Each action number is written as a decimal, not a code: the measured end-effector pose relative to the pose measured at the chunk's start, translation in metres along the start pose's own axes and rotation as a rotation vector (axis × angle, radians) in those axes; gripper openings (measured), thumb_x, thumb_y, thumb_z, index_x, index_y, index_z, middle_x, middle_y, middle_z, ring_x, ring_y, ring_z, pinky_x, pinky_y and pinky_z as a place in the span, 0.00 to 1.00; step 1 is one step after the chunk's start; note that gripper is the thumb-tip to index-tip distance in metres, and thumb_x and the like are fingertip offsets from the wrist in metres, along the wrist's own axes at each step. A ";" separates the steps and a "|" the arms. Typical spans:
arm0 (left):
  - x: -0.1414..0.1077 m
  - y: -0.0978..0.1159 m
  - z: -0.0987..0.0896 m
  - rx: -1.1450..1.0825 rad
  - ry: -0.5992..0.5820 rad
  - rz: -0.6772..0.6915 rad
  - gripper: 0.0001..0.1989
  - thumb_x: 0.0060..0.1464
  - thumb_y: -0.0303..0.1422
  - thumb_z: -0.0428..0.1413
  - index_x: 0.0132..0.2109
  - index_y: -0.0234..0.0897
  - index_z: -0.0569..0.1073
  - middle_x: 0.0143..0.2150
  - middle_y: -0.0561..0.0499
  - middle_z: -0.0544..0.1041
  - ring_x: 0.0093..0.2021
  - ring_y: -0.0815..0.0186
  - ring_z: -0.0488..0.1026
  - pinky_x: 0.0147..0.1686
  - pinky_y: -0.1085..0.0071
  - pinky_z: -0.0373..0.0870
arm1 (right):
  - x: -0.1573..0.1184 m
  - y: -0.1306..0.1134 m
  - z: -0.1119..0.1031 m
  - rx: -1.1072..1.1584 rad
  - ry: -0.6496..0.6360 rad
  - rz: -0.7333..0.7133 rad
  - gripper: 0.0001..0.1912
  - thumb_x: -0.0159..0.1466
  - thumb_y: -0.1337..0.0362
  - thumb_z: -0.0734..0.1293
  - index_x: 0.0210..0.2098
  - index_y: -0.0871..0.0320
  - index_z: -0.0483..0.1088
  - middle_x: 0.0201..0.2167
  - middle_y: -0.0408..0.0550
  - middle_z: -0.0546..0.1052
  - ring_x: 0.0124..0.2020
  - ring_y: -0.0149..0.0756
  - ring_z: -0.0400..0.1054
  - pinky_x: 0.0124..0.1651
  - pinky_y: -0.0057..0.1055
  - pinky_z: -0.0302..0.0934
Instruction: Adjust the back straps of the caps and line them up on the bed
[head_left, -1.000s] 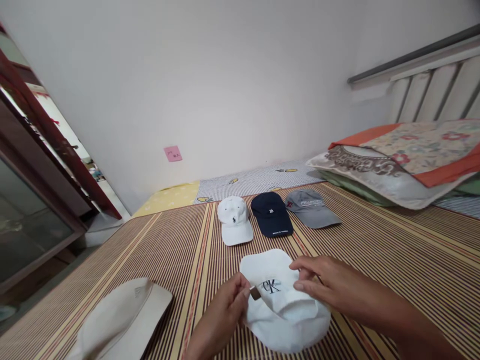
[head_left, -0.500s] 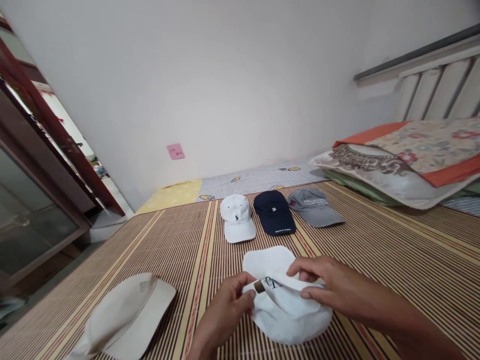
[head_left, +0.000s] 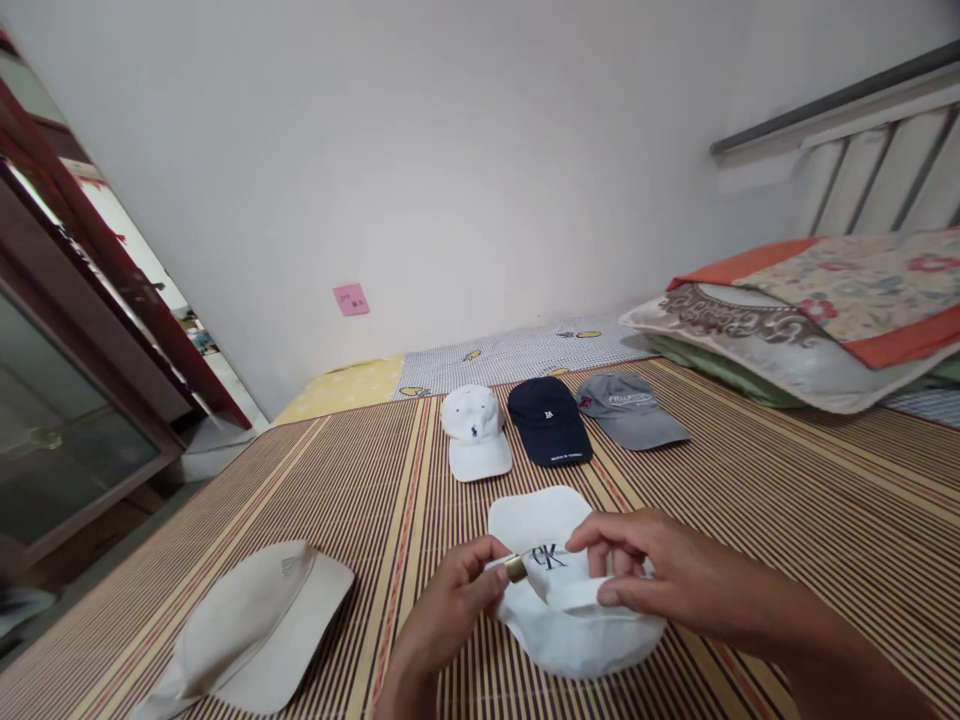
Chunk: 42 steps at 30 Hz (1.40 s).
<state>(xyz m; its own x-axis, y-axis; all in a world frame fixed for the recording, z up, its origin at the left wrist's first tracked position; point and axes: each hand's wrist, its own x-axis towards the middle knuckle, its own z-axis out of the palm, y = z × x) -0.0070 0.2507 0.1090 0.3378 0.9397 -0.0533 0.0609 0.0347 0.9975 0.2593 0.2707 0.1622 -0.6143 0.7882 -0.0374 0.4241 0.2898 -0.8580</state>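
Note:
In front of me a white baseball cap (head_left: 577,640) lies on the striped mat, its brim pointing away and dark letters showing on it. My left hand (head_left: 457,595) pinches the left end of its back strap, beside a brass-coloured buckle (head_left: 515,568). On the right side, my right hand (head_left: 637,565) grips the white strap between thumb and fingers. The strap's two ends look apart. A beige cap (head_left: 262,620) lies to the left of my left hand. Beyond stand a white cap (head_left: 476,430), a navy cap (head_left: 550,422) and a grey cap (head_left: 632,410) in a row.
The striped mat (head_left: 300,510) covers the bed. Pillows (head_left: 750,335) with a floral orange-edged cover (head_left: 862,290) lie at the far right, below a radiator (head_left: 885,180). A pink note (head_left: 351,299) sticks to the wall. A glass-fronted cabinet (head_left: 60,400) is at the left.
The strap's right part, held by my right hand, has come down and away from the buckle, showing more of the letters. My left hand has shifted slightly up with the buckle.

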 end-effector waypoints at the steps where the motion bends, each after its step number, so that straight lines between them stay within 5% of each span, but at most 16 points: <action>1: 0.000 -0.001 -0.001 -0.010 -0.004 0.004 0.21 0.55 0.50 0.63 0.35 0.35 0.73 0.27 0.57 0.66 0.26 0.70 0.58 0.29 0.71 0.55 | 0.001 0.001 0.002 0.000 -0.003 0.004 0.15 0.56 0.67 0.69 0.44 0.54 0.78 0.35 0.44 0.78 0.31 0.32 0.68 0.33 0.27 0.58; 8: 0.001 -0.009 -0.010 -0.042 -0.021 0.040 0.21 0.55 0.50 0.64 0.38 0.34 0.75 0.30 0.56 0.68 0.29 0.70 0.58 0.32 0.71 0.53 | 0.003 0.000 0.006 -0.028 -0.026 0.005 0.19 0.54 0.67 0.70 0.46 0.53 0.79 0.37 0.44 0.78 0.37 0.37 0.69 0.38 0.30 0.60; 19: 0.004 -0.017 -0.012 -0.084 -0.028 0.007 0.20 0.51 0.46 0.68 0.38 0.33 0.76 0.31 0.54 0.70 0.31 0.69 0.61 0.33 0.71 0.54 | 0.009 0.006 0.005 0.232 0.065 -0.132 0.19 0.59 0.64 0.71 0.51 0.54 0.77 0.39 0.46 0.78 0.39 0.36 0.70 0.44 0.33 0.65; 24: 0.006 -0.024 -0.014 -0.081 -0.029 0.005 0.19 0.51 0.45 0.68 0.40 0.33 0.78 0.33 0.52 0.73 0.33 0.68 0.65 0.35 0.70 0.57 | 0.008 0.006 0.003 0.270 0.086 -0.182 0.16 0.61 0.59 0.71 0.48 0.56 0.77 0.35 0.45 0.75 0.36 0.35 0.68 0.38 0.31 0.62; 29: 0.003 -0.021 -0.014 -0.109 -0.044 0.021 0.19 0.50 0.46 0.68 0.37 0.33 0.78 0.31 0.53 0.71 0.32 0.69 0.63 0.34 0.71 0.55 | 0.009 0.003 0.005 0.256 0.086 -0.133 0.05 0.61 0.63 0.68 0.34 0.57 0.74 0.28 0.43 0.73 0.28 0.31 0.61 0.30 0.29 0.53; 42: 0.005 -0.025 -0.014 -0.084 -0.036 0.075 0.15 0.54 0.43 0.66 0.36 0.33 0.80 0.32 0.51 0.72 0.34 0.66 0.65 0.38 0.69 0.58 | 0.015 0.002 0.015 0.282 0.059 -0.109 0.09 0.66 0.59 0.69 0.36 0.59 0.72 0.26 0.40 0.69 0.26 0.28 0.60 0.28 0.26 0.53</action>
<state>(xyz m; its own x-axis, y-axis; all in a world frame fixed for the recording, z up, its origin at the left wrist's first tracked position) -0.0198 0.2592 0.0843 0.3717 0.9281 0.0219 -0.0448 -0.0056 0.9990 0.2409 0.2752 0.1520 -0.6025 0.7935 0.0857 0.1512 0.2189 -0.9640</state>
